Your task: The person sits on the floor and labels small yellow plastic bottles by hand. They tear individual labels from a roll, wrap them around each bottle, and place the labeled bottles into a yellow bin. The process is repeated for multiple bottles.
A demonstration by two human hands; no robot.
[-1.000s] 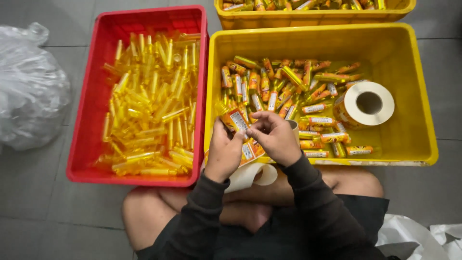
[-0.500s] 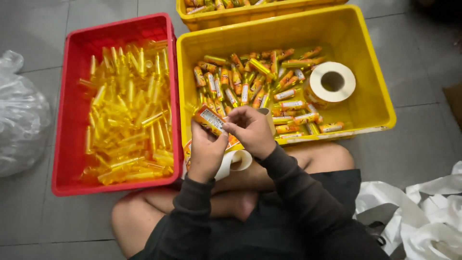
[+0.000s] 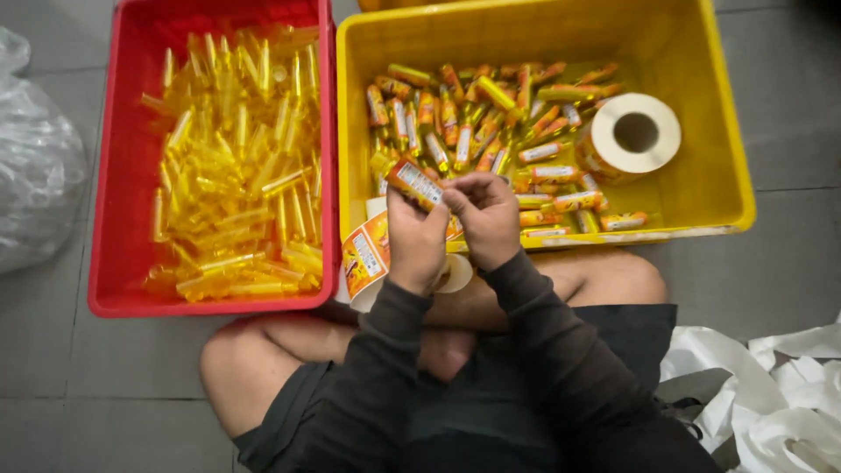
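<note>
left hand [image 3: 417, 241], right hand [image 3: 484, 215], labelled tube [image 3: 414, 182]

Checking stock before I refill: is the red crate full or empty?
Partly full: the red crate holds a loose heap of clear yellow tubes, with bare red floor along its left side.

The red crate [image 3: 123, 175] and yellow crate [image 3: 710, 166] looked like smooth, slightly glossy plastic. The unlabelled tubes [image 3: 232, 166] were clear, shiny yellow plastic. The label roll [image 3: 635, 133] was matt paper; the floor [image 3: 53, 368] dull grey tile.
</note>
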